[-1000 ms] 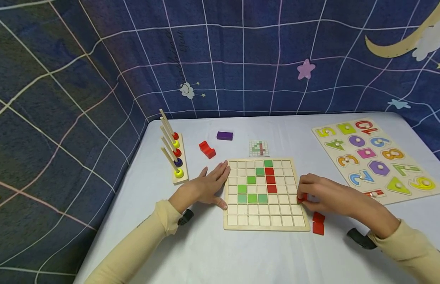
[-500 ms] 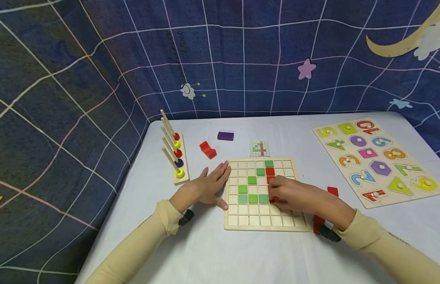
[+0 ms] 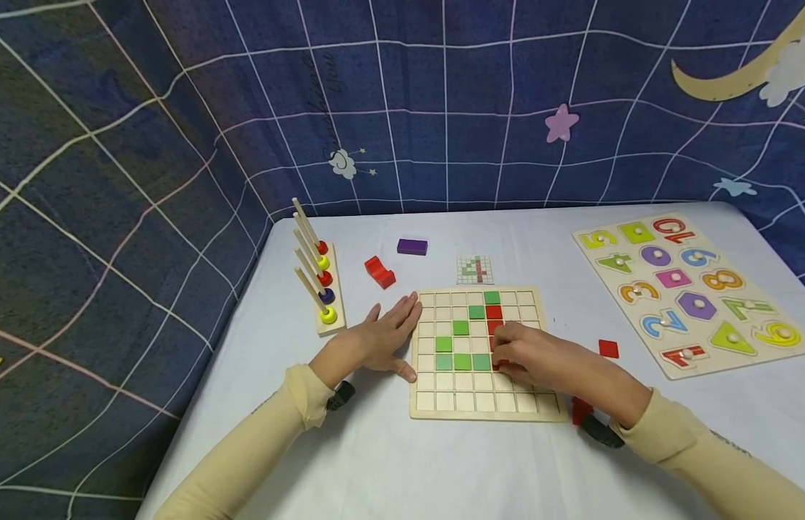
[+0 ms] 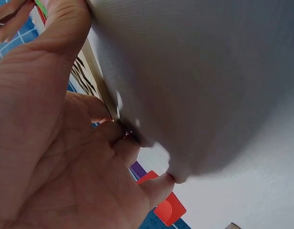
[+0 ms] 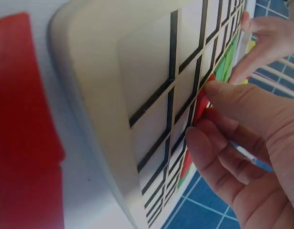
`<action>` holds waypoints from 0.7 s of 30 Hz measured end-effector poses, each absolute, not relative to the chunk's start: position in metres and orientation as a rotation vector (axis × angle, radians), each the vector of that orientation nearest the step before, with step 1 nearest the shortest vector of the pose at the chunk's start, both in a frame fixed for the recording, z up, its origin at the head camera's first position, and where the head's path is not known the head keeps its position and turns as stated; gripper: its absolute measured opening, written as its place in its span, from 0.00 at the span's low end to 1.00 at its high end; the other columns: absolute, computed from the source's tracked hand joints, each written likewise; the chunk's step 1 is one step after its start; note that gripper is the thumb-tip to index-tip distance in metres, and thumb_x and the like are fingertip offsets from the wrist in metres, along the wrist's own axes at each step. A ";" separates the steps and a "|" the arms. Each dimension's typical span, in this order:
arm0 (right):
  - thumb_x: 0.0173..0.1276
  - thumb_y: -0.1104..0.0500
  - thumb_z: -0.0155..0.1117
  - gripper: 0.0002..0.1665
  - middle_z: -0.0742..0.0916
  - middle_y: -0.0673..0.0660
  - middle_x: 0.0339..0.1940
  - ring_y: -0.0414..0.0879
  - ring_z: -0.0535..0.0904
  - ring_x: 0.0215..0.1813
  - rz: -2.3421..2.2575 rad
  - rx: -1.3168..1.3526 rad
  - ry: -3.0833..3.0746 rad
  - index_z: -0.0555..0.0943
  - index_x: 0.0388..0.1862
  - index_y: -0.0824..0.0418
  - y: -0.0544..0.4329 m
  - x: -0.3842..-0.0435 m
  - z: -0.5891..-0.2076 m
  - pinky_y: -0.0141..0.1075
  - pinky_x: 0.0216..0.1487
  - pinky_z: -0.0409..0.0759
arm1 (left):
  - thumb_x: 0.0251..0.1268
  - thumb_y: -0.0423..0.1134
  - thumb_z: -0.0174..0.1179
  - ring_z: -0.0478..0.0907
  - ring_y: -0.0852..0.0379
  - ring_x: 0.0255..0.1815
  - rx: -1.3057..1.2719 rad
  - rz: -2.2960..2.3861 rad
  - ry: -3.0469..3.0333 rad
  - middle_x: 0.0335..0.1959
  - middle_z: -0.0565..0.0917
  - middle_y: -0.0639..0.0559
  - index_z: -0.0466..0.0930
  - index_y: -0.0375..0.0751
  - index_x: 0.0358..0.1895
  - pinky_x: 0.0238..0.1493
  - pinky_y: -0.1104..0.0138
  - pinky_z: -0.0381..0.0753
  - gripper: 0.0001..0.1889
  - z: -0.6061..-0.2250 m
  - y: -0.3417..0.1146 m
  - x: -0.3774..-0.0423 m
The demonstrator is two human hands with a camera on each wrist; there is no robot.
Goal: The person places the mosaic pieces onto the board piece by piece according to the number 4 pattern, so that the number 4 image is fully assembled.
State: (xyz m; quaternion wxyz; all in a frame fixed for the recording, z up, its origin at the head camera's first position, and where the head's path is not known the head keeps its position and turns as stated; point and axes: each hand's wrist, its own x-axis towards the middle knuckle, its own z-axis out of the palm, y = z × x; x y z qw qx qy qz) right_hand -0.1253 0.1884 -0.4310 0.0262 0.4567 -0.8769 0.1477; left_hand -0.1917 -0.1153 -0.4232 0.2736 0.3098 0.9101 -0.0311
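A wooden grid board (image 3: 454,402) lies on the white table, holding several green tiles (image 3: 461,328) and a column of red tiles (image 3: 494,312). Flat against its left edge, my left hand (image 3: 370,347) rests with fingers spread; in the left wrist view its fingertips touch that edge. My right hand (image 3: 545,357) is over the grid at the lower end of the red column. Between its thumb and fingers it pinches a red square tile (image 5: 200,104), down at the board in the right wrist view. The hand hides part of the red column.
Loose red tiles (image 3: 608,349) lie right of the board, some beneath the right wrist. A pattern card (image 3: 474,269), a purple block (image 3: 411,247) and a red curved block (image 3: 380,272) sit behind. A peg stand (image 3: 329,328) is left, a number puzzle (image 3: 733,363) right.
My right hand has moved left from the board's right edge to the red column, carrying a red tile. Over the last half second it stays there. My left hand has not moved.
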 end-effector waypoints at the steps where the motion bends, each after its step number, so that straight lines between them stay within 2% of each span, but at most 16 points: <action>1: 0.63 0.70 0.79 0.10 0.83 0.49 0.35 0.41 0.76 0.40 0.449 1.416 -2.706 0.90 0.36 0.55 0.190 -0.125 -0.431 0.31 0.43 0.84 | 0.63 0.70 0.67 0.28 0.50 0.93 0.834 -0.084 2.448 0.91 0.26 0.47 0.30 0.43 0.89 0.91 0.42 0.38 0.68 -0.423 -0.115 -0.192; 9: 0.64 0.69 0.78 0.10 0.86 0.49 0.44 0.43 0.79 0.47 0.477 1.330 -2.769 0.90 0.39 0.55 0.220 -0.120 -0.422 0.37 0.49 0.88 | 0.62 0.70 0.68 0.28 0.50 0.93 0.820 -0.089 2.448 0.91 0.27 0.47 0.31 0.43 0.90 0.91 0.42 0.39 0.68 -0.425 -0.114 -0.192; 15: 0.56 0.72 0.82 0.14 0.87 0.49 0.42 0.43 0.80 0.44 0.412 1.206 -2.748 0.91 0.37 0.58 0.257 -0.117 -0.421 0.38 0.45 0.89 | 0.62 0.70 0.68 0.28 0.50 0.93 0.822 -0.089 2.444 0.91 0.26 0.47 0.31 0.43 0.89 0.91 0.42 0.38 0.67 -0.423 -0.114 -0.192; 21: 0.51 0.72 0.86 0.16 0.86 0.47 0.38 0.43 0.80 0.40 0.358 1.043 -2.854 0.90 0.34 0.56 0.293 -0.114 -0.422 0.39 0.42 0.90 | 0.63 0.69 0.68 0.28 0.50 0.93 0.824 -0.086 2.439 0.91 0.26 0.47 0.31 0.43 0.89 0.91 0.42 0.38 0.68 -0.424 -0.115 -0.192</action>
